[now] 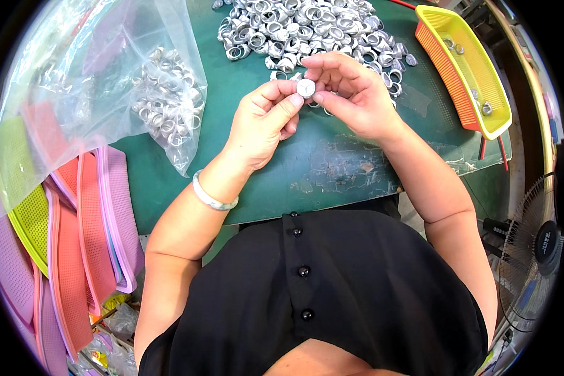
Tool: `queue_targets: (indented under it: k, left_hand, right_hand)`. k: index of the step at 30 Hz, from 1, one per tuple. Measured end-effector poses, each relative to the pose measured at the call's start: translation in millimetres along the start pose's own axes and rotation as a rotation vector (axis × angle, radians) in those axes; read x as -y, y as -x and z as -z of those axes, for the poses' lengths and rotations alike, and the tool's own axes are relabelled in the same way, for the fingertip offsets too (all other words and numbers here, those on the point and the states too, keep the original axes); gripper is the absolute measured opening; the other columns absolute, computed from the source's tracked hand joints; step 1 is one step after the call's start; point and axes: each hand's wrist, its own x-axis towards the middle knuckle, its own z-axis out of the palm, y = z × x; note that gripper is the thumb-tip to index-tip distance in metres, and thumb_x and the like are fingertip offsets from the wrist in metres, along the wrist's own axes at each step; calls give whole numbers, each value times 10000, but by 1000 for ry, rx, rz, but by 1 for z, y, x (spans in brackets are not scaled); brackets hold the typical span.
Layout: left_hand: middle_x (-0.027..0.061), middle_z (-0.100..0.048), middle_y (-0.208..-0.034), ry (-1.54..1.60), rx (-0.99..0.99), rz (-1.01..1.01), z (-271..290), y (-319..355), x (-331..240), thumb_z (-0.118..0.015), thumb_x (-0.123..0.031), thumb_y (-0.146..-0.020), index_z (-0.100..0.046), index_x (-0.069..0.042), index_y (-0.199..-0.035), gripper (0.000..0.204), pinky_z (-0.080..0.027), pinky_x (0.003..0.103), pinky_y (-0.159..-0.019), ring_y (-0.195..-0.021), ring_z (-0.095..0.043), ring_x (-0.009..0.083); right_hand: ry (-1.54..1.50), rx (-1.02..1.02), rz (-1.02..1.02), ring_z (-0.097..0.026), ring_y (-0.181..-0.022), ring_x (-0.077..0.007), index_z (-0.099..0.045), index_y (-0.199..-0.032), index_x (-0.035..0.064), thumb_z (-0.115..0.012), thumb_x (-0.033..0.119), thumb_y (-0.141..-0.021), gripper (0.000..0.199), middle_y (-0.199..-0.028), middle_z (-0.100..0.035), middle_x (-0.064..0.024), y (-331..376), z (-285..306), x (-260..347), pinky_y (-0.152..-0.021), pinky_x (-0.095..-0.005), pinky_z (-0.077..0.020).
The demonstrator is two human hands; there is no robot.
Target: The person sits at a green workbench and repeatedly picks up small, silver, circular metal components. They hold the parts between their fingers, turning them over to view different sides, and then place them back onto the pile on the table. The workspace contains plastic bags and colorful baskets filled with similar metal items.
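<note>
A silver-grey metal ring (305,88) with a round, flat face turned upward is pinched between the thumb and index finger of my left hand (262,119). Beside it, on the right, is my right hand (356,97), its fingers bent and apart. Its thumb and fingertips come very close to the ring; whether they touch it cannot be made out. Just beyond both hands lies a big heap of similar silver rings (307,31) on the green tabletop (257,194), and a few rings are partly hidden behind my fingers.
To the left, a clear plastic bag (100,94) holds several more rings. Stacked plastic baskets (94,219) in pink, purple and green stand at the table's left edge. A yellow and orange basket (448,75) with a few rings sits at right, above a fan (532,250).
</note>
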Motion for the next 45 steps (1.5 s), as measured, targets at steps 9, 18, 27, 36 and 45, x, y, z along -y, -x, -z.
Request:
queue_targets:
  k: [9,18,27,36,45]
  left_hand:
    - [127,-620,-889,315,-92,97,11,-7,-14,-502,-144,-861,-568,-10,-854,150,-473,259,-533,-637,-570,137]
    - [123,-614,-872,371,-129,120,18,-7,-12,-513,-84,-813,-557,-8,-948,161,-514,290,-588,-772,-614,231]
    - [26,-554,-741,137,-115,223,10,-5,-17,-542,-183,-858,-583,-11,-942,196,-344,184,-438,-599,-483,75]
    - [18,-565,-694,157,-49,282,9,-3,-18,-575,-177,-849,-603,-42,-847,138,-322,176,-403,-524,-475,64]
    - [16,-570,-707,101,-44,277,8,-3,-15,-550,-145,-862,-613,-18,-912,150,-322,168,-411,-536,-480,58]
  right_hand:
    - [722,105,-6,-526,-815,-172,-513,-1163,58,-598,4,-719,455,-842,-568,-51,-5,16,10,-776,-311,-410]
    - [1097,178,19,-500,-886,-217,-497,-1171,111,-692,115,-637,568,-903,-588,-22,-2,4,10,-798,-370,-349]
    - [476,42,69,-523,-861,-131,-429,-1258,58,-634,-44,-689,613,-959,-569,-47,-3,3,7,-779,-271,-414]
    - [253,70,58,-514,-880,-118,-379,-1289,37,-608,-70,-737,607,-992,-557,-59,-3,3,4,-793,-265,-419]
    - [443,9,177,-537,-797,-134,-453,-1236,69,-627,-66,-684,594,-914,-560,-54,-4,1,4,-702,-261,-443]
